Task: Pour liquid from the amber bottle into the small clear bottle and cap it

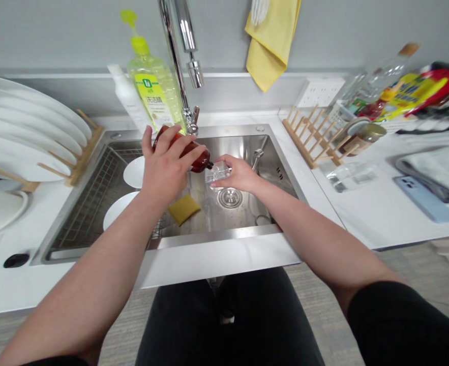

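My left hand (169, 165) is wrapped over a reddish-brown bottle (200, 158), tipped so that its dark mouth points down and to the right. My right hand (237, 174) holds a small clear container (217, 173) just beside that mouth; whether the two touch, I cannot tell. Both are above the steel sink (243, 213). Any liquid passing between them is too small to make out. A yellow sponge (184, 209) lies in the sink below my left hand. White plates (119, 207) stand on the wire rack at the left, partly behind my left arm.
Behind the sink rise a chrome faucet (178, 61) and a large yellow-green dish soap bottle (151, 86). White plates fill a wooden rack (81, 157) at left. To the right are another wooden rack (308, 137), a jar (363, 138) and a blue phone (424, 198). A yellow cloth (270, 48) hangs above.
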Available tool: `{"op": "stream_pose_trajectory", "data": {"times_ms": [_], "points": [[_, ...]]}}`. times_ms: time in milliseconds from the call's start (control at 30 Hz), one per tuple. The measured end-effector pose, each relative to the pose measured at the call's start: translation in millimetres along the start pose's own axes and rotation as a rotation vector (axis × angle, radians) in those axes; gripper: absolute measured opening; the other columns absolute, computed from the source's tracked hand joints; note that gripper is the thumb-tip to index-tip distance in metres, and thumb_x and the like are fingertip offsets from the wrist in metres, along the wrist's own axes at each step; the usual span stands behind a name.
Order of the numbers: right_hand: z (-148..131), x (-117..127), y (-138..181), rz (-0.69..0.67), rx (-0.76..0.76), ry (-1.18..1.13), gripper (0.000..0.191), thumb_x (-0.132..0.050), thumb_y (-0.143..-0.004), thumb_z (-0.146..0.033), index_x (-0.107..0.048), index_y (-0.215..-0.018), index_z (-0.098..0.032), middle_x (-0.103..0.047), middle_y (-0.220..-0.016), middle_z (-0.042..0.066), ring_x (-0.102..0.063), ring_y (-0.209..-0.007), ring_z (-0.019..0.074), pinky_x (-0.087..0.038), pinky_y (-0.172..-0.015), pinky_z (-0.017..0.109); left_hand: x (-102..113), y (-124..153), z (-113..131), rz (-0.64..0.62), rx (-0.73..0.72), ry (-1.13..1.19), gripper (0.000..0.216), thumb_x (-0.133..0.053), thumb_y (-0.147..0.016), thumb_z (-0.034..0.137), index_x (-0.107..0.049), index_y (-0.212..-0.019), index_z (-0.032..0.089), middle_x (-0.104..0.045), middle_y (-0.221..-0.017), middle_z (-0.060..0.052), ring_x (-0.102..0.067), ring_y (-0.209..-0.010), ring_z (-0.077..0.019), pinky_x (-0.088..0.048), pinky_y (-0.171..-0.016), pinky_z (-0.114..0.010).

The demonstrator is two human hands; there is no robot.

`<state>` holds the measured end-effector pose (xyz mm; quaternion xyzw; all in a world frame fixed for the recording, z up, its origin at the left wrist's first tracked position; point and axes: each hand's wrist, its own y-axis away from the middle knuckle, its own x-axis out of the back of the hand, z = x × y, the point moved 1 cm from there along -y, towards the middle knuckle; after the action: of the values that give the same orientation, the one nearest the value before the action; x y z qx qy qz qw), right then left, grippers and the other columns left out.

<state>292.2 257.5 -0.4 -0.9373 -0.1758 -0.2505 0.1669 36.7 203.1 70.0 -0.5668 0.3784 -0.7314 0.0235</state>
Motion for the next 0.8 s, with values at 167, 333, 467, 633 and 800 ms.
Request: {"op": "stream_pose_trajectory", "data": {"times_ms": [167, 333, 467, 633, 800], "points": [[0.1, -0.4, 0.2, -0.009, 0.01, -0.026, 0.077, -0.105, -0.063, -0.058, -0.076, -0.124, -0.021, -0.082, -0.112, 0.004, -0.073, -0.098, 0.0286, -0.055, -0.092, 0.04, 3.0, -0.4, 1.6, -0.013, -0.005, -0.039, 0.039, -0.063, -0.109, 0.027, -0.068, -0.147, 0.035, -0.069, -0.164, 0.005, -0.034, -0.175, -0.0278, -0.001, -0.147, -0.076], [-1.4, -1.4, 1.0, 0.005, 0.006, -0.032, 0.079, -0.106, -0.062, -0.057, -0.076, -0.127, -0.023, -0.083, -0.115, 0.004, -0.074, -0.101, 0.03, -0.056, -0.094, 0.041, 8.6, -0.3, 6.5, -0.002, -0.033, -0.069, 0.041, -0.058, -0.111, 0.024, -0.07, -0.148, 0.038, -0.068, -0.167, 0.004, -0.037, -0.174, -0.0302, -0.003, -0.147, -0.076], [-2.3, -1.5, 0.6, 0.007, 0.013, -0.023, 0.079, -0.106, -0.061, -0.056, -0.077, -0.127, -0.023, -0.083, -0.116, 0.005, -0.074, -0.101, 0.0294, -0.055, -0.093, 0.04, 13.3, -1.1, 10.6, -0.002, -0.034, -0.07, 0.043, -0.067, -0.105, 0.023, -0.073, -0.144, 0.041, -0.07, -0.165, 0.001, -0.04, -0.173, -0.0354, -0.006, -0.146, -0.078], [-3.0, -2.0, 0.2, 0.002, 0.033, -0.042, 0.078, -0.105, -0.062, -0.056, -0.076, -0.126, -0.021, -0.082, -0.113, 0.005, -0.072, -0.098, 0.0276, -0.054, -0.09, 0.038, 13.7, -4.1, 8.7, -0.041, -0.02, -0.063, 0.031, -0.056, -0.109, 0.036, -0.076, -0.133, 0.032, -0.071, -0.16, 0.003, -0.03, -0.177, -0.0317, -0.001, -0.146, -0.074], [-4.7, -2.0, 0.3, 0.013, 0.035, -0.039, 0.08, -0.106, -0.061, -0.055, -0.077, -0.126, -0.019, -0.081, -0.111, 0.005, -0.072, -0.097, 0.0269, -0.053, -0.089, 0.037, 14.5, -5.9, 8.3, -0.04, -0.025, -0.074, 0.035, -0.052, -0.113, 0.035, -0.072, -0.141, 0.029, -0.072, -0.161, 0.004, -0.029, -0.177, -0.0259, 0.0, -0.147, -0.07]]}}
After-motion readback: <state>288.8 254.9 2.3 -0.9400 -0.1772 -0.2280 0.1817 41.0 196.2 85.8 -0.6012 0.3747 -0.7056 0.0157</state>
